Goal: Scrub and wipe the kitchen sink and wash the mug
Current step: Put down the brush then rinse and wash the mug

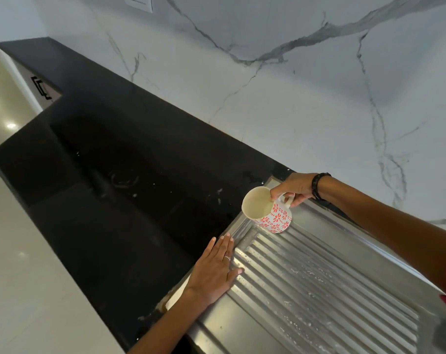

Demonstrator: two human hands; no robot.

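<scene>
The right hand [292, 190] pinched the floral mug [267, 210] by its handle, tilted over the ribbed steel drainboard [318, 284]. The left hand [214, 269] lay flat, fingers together, on the drainboard's edge. The mug seemed to be the step in hand; next it likely needed setting down steadily.

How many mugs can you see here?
1. The mug with the red flower pattern is held by its handle in the right hand, above the corner of the metal draining board. No others show.

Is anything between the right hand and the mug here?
Nothing visible: the right hand already grips the mug by its handle, over the steel drainboard. The left hand rests flat at the drainboard's edge.
</scene>
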